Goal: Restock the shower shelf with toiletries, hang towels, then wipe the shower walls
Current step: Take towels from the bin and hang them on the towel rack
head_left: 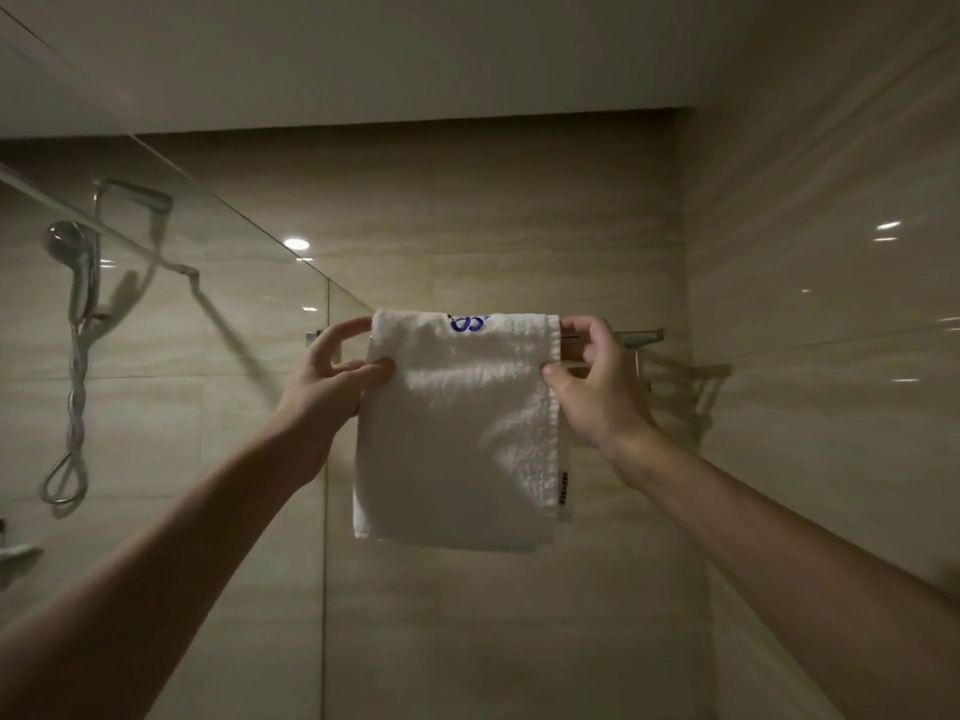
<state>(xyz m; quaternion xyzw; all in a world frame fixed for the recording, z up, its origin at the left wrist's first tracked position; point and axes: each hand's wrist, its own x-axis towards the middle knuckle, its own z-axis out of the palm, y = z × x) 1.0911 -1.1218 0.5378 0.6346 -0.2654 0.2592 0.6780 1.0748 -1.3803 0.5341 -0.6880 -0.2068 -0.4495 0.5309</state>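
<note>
We have the white towel (457, 423) draped over the rail (631, 335) on the far wall, our left hand (327, 376) and right hand (592, 379) each pinching a side edge between thumb and curled fingers, so an uneven tug could slide it off.

Both arms in shot now, the left forearm (171, 563) and right forearm (779, 553) bare along their whole visible length, slim at the wrists, and the left hand (332, 376) and right hand (597, 387) bare as well.
</note>
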